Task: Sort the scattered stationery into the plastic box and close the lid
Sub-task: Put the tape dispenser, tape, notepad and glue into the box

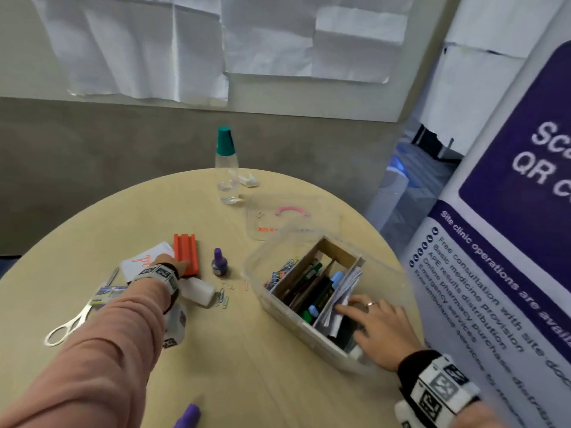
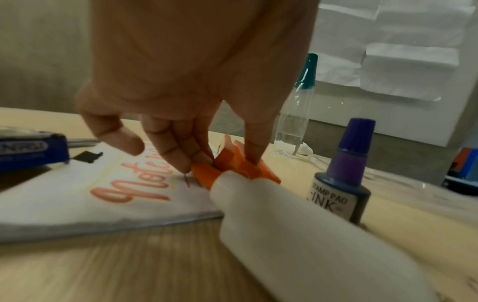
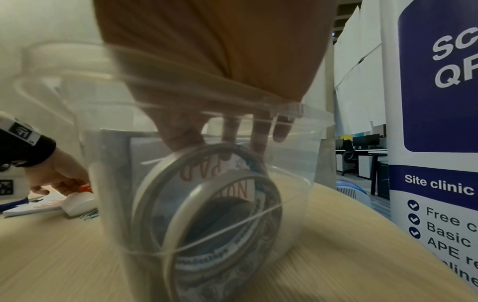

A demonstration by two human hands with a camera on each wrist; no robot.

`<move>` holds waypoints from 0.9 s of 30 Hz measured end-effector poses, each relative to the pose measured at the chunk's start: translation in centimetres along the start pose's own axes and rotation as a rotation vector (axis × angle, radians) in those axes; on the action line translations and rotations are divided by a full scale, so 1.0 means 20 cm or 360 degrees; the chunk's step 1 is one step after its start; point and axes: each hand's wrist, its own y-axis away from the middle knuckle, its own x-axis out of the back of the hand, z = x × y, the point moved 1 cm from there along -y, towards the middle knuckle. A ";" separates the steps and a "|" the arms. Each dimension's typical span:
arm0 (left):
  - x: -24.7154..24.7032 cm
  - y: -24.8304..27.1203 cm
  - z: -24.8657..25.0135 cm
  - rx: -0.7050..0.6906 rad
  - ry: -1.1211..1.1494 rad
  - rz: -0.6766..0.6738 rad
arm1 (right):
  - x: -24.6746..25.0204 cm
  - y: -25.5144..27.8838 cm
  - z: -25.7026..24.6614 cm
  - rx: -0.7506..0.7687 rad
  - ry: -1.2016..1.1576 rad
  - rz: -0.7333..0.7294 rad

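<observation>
My left hand point(image 1: 182, 267) reaches across the round table and pinches the near end of an orange ridged block point(image 1: 185, 253) between fingers and thumb point(image 2: 227, 161). The block lies beside a white notepad point(image 2: 77, 204) with orange lettering. A white glue bottle point(image 2: 284, 235) lies just below my wrist. The clear plastic box point(image 1: 248, 267) stands open at the right, with pens and markers point(image 1: 312, 291) in a cardboard divider. My right hand point(image 1: 355, 310) is inside its near end, fingers point(image 3: 258, 134) straight and touching the tape rolls point(image 3: 248, 237).
A purple stamp-ink bottle point(image 1: 219, 264), paper clips point(image 1: 224, 299), scissors point(image 1: 74, 319) and a blue staple box point(image 2: 26, 151) lie around my left hand. The clear lid point(image 1: 290, 217) with a pink handle lies behind the box. A teal-capped bottle point(image 1: 227, 168) stands further back; a banner point(image 1: 494, 242) flanks the right.
</observation>
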 end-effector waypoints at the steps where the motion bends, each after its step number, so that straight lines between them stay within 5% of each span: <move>1: 0.01 -0.01 0.00 -0.0013 -0.0009 0.0025 | 0.00 0.00 0.00 0.0008 -0.0009 -0.0003; 8: 0.08 0.03 0.00 -0.0107 0.0344 0.0112 | 0.02 0.00 -0.02 0.0009 -0.0062 0.0000; 14: 0.21 0.22 0.07 -0.0505 0.0649 0.0544 | 0.06 0.00 0.00 0.0068 -0.0340 -0.0128; 18: 0.23 0.53 0.24 -0.0944 0.0899 0.0127 | 0.13 -0.05 0.02 0.0095 -0.0521 -0.0336; 22: 0.11 0.87 0.40 -0.1234 0.0477 -0.0296 | 0.17 -0.08 0.05 0.0145 -0.0722 -0.0403; 27: -0.01 1.09 0.48 -0.1475 -0.0286 -0.0230 | 0.19 -0.10 0.06 0.0098 -0.0841 -0.0514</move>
